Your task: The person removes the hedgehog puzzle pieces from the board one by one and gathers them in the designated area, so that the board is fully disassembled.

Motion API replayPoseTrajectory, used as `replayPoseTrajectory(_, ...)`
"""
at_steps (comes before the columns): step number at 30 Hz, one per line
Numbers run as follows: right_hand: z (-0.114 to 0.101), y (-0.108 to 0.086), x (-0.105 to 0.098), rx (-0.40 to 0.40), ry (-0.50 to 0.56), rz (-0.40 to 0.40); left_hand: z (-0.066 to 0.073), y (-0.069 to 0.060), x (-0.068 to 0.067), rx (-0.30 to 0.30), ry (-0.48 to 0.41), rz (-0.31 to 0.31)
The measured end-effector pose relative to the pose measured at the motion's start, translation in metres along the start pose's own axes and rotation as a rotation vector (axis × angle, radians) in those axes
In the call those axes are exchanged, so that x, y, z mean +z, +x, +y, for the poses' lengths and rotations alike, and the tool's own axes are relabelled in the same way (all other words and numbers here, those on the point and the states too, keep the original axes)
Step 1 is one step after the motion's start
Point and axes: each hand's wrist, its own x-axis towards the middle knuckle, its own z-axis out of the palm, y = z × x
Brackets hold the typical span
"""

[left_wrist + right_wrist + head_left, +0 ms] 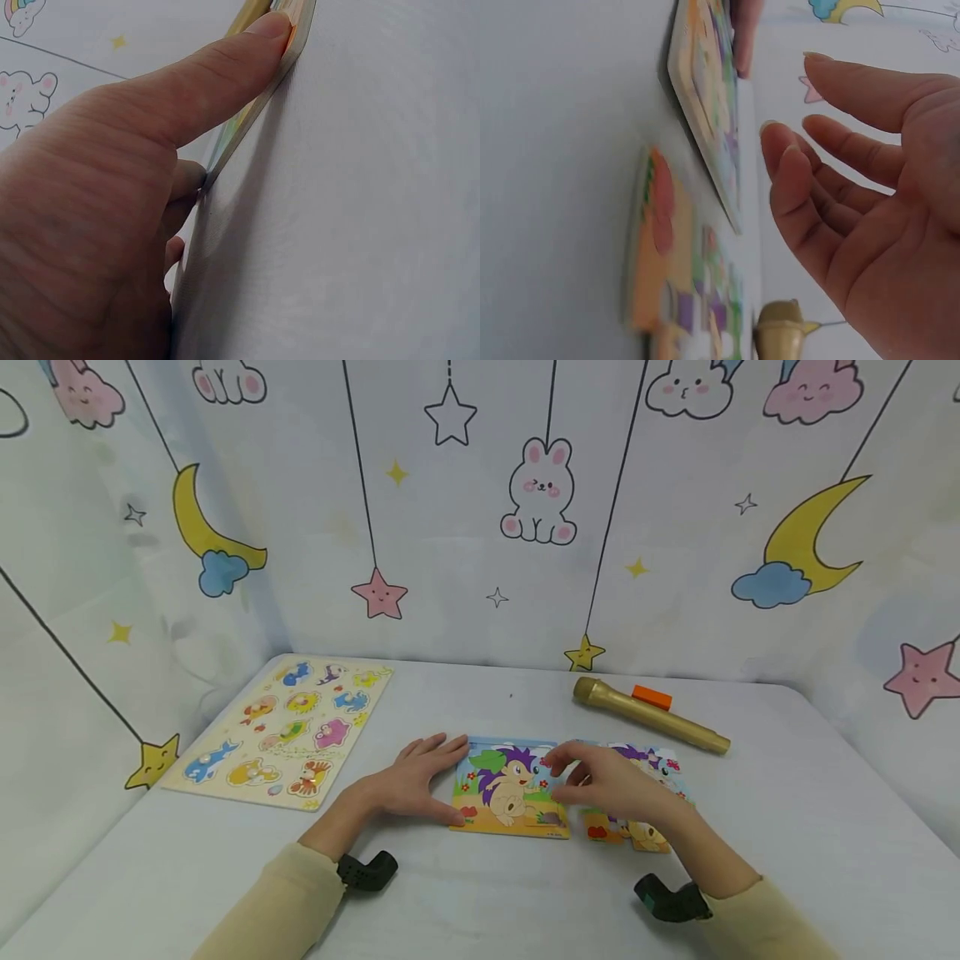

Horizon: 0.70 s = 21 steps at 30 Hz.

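My left hand [416, 781] rests against the left side of a hedgehog picture puzzle [510, 789], its fingers stretched out. In the left wrist view the thumb [225, 79] lies on top of the puzzle's edge. Above the puzzle's right side hovers my right hand [607, 781], fingers loosely bent and apart. The right wrist view shows nothing between those fingers, with the puzzle [701, 82] a little way off. Several loose puzzle pieces [603, 827] with similar pictures lie on the table to the right, partly hidden by the right hand and forearm.
At the back right lies a gold microphone-shaped object [652, 714], beside an orange block [651, 697]. A cream board [251, 745] with sea-animal pictures takes up the table's left. Behind the white table [480, 893] hangs a patterned cloth [465, 510].
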Motion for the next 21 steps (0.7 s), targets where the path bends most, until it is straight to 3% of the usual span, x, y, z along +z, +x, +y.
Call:
replayPoseTrajectory(5,0.002,0.006,0.016,0.026,0.037,-0.061,0.000,0.000,0.002,0.018,-0.009,0.000)
replayPoseTrajectory(10,0.002,0.008,0.027,0.049,-0.009,-0.068,-0.001,-0.002,0.003,0.012,-0.004,-0.002)
replayPoseTrajectory(21,-0.009,0.008,0.030,0.126,-0.105,-0.066,-0.001,0.000,0.000,0.015,0.001,0.006)
